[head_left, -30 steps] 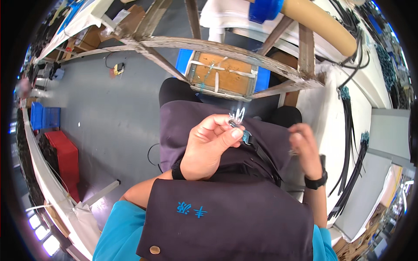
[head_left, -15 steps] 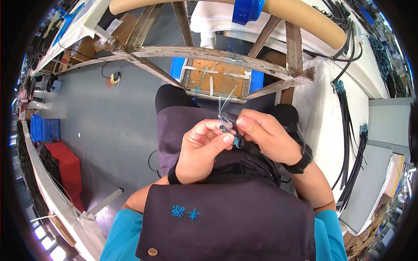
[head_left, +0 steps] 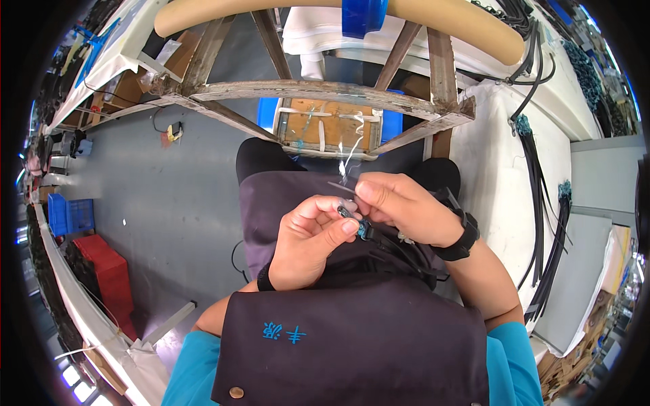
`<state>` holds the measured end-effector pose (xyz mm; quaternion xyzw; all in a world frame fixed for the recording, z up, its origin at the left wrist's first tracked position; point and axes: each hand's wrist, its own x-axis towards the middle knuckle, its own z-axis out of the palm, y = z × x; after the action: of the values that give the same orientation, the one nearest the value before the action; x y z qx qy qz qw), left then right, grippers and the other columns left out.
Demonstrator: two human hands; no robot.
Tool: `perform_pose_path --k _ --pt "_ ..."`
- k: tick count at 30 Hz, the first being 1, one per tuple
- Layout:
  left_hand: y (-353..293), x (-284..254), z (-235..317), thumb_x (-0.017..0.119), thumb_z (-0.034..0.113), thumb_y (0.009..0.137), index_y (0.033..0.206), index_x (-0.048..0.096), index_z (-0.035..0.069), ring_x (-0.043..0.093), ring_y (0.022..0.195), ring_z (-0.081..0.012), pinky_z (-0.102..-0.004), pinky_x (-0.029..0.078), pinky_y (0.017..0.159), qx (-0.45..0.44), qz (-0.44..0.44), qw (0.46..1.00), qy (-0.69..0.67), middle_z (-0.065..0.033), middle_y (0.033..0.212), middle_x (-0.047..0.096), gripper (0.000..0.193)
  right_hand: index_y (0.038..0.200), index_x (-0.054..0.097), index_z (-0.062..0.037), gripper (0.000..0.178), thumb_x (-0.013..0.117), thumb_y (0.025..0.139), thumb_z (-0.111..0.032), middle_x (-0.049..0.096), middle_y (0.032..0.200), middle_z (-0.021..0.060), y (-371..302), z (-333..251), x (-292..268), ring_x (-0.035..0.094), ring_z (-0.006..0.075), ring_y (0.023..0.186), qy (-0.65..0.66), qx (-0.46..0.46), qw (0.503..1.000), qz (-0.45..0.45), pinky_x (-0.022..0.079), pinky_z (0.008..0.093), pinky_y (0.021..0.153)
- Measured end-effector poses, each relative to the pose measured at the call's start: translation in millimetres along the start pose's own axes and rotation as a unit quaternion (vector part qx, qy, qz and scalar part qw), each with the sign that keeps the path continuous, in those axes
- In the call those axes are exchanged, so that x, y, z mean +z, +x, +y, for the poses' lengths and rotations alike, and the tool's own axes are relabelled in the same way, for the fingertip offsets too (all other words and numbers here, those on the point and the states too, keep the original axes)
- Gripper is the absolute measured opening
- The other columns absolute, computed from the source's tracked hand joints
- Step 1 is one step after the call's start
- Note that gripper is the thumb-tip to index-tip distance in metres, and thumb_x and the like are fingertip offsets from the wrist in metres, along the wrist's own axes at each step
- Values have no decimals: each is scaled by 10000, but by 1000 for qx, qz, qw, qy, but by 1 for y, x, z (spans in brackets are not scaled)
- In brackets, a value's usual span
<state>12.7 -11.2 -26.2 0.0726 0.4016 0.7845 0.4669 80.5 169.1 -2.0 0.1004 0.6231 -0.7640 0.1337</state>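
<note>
- You sit looking straight down at your own lap, which is covered by a dark apron (head_left: 352, 338) with small blue embroidery on the chest; it gives your hands a soft, dark backdrop for small parts.
- In front of your knees stands a rough wooden frame (head_left: 318, 91) with a padded beige roll (head_left: 440, 20) across its top, close enough that you work just under it.
- To your right lies a white-covered bench (head_left: 501, 176), where bundles of black cables (head_left: 548, 237) hang over the edge, laid out straight and within reach.
- On the grey floor to your far left sit a red crate (head_left: 101, 277) and a blue crate (head_left: 68, 216), well away from your hands.
- Your left hand (head_left: 308, 240) is curled closed, thumb pressed against the forefinger, pinching a small teal-and-dark connector (head_left: 362, 230) so it stays steady above your lap.
- Your right hand (head_left: 403, 206), with a black watch at the wrist, meets it from the other side; its fingertips close narrowly on the same little piece, so the two hands touch.
- A black cable (head_left: 399, 250) runs from the connector down across the apron, toward your right.
- Thin pale strands (head_left: 347, 159), too fine to identify, stick up just above your fingertips.
</note>
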Motion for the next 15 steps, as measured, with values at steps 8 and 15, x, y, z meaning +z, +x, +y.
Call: perform_pose_path --k 8,15 --pt "-1 -5 5 646 6 854 947 589 31 590 763 -74 -200 478 664 -10 45 998 34 -30 835 626 113 905 536 -87 335 415 986 -389 397 643 -72 -59 47 -43 319 21 560 -12 38 983 179 271 177 497" --pt "8 6 8 628 20 874 932 590 24 567 741 -61 -199 476 677 78 -19 991 109 -19 817 605 70 952 542 -44 282 470 957 -317 485 695 10 -190 138 -141 429 91 596 -299 113 775 546 368 250 547"
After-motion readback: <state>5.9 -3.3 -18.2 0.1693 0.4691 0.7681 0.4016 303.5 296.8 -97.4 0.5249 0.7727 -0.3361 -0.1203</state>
